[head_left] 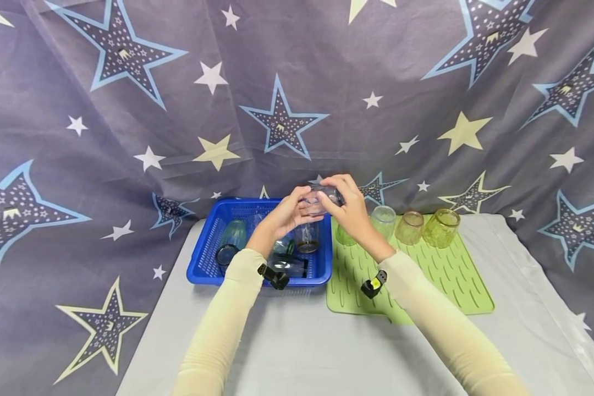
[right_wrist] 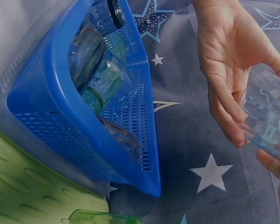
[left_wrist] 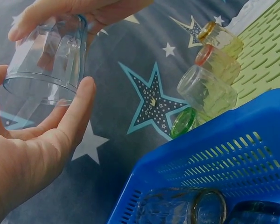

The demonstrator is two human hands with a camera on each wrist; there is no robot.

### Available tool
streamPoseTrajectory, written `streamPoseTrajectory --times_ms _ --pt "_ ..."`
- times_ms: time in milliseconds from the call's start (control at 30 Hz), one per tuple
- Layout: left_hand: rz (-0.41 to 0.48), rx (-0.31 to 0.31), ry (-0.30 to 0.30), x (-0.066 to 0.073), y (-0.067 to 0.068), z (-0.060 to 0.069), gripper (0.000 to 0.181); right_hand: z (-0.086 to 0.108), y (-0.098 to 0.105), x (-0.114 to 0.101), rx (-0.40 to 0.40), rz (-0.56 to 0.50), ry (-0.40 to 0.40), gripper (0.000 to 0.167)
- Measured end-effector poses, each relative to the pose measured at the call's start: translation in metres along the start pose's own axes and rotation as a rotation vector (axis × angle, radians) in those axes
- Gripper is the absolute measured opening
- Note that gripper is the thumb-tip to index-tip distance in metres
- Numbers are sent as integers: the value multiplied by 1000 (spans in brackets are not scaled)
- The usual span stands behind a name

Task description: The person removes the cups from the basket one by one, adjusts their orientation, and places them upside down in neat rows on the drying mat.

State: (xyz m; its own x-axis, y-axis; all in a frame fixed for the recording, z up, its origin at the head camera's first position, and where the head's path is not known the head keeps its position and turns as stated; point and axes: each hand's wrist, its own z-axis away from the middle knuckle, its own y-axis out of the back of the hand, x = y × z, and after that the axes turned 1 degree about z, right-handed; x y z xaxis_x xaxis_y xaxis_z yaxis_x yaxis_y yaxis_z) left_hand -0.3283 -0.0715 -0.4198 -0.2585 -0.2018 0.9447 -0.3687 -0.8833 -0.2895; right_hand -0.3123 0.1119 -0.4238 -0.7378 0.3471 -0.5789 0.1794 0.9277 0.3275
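Both hands hold one clear glass (head_left: 320, 199) in the air above the right back part of the blue basket (head_left: 322, 275). My left hand (head_left: 283, 215) has its fingers and thumb around the rim end, as the left wrist view shows with the glass (left_wrist: 46, 65) tilted. From the other side, my right hand (head_left: 348, 212) grips the opposite end. In the right wrist view, the left hand (right_wrist: 231, 56) touches the glass (right_wrist: 266, 114) with its fingertips, while the right hand (right_wrist: 276, 175) is mostly cut off at the edge.
Inside the basket lie several glasses, among them a green one (head_left: 235, 234) and a dark one (head_left: 289, 266). On the green drying mat (head_left: 361, 297) stand a green glass (head_left: 345, 236), a clear glass (head_left: 383, 221), an orange-rimmed glass (head_left: 410, 229) and a yellow glass (head_left: 441, 229). A star-patterned curtain hangs behind.
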Motion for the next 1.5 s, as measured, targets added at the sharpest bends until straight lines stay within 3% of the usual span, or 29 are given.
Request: streamPoseTrajectory --times_ms 300,567,1000,1267,1500 --pt "-76 39 -13 4 -1 4 40 -1 2 -1 -2 -10 8 26" --pt "-293 65 -19 8 9 5 50 3 7 3 -43 13 -37 26" --pt "-805 -119 108 20 41 23 55 1 26 8 -104 46 -60 24" --pt "-1075 -275 228 25 49 30 63 6 54 11 -137 84 -106 23" --pt "-1249 -382 363 28 46 23 70 13 74 19 -157 114 -113 23"
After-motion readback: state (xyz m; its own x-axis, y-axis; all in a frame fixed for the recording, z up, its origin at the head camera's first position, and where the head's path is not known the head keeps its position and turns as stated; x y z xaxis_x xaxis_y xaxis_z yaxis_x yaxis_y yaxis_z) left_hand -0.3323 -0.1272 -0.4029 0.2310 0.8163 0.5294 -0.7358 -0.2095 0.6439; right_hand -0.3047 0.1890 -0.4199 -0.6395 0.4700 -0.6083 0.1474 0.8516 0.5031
